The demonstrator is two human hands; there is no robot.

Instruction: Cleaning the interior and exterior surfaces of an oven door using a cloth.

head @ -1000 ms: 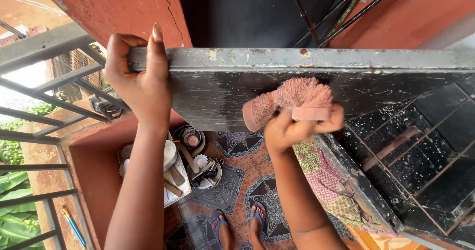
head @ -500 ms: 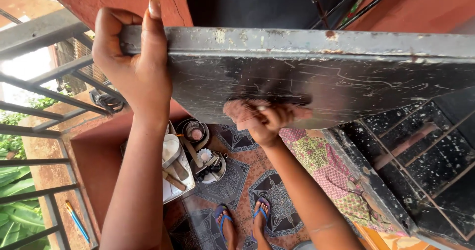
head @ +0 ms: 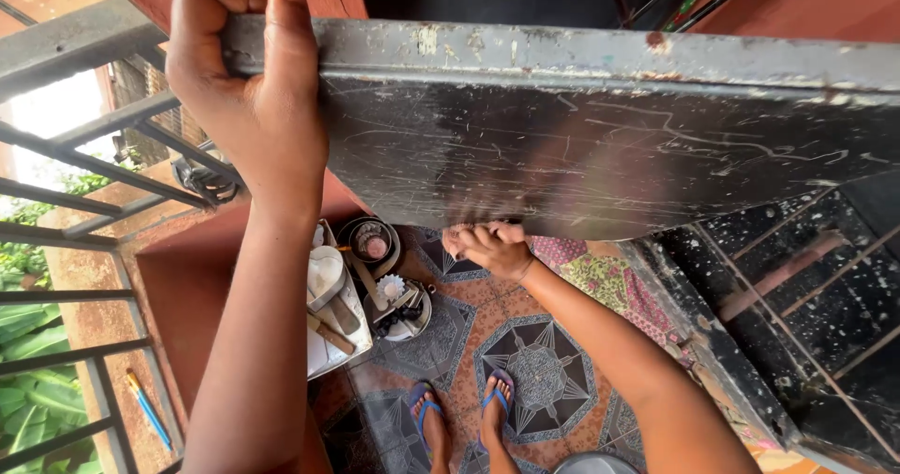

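Overhead, left hand (head: 248,99) clamped on door (head: 581,146) corner at ten o'clock, steadying it. Right hand (head: 487,247) curled under bottom edge at six o'clock, apparently gripping pink scrubber; contents mostly hidden.

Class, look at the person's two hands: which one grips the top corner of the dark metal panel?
The left hand, fingers wrapped over the metal panel at its upper corner; the right hand is down at the panel's bottom edge.
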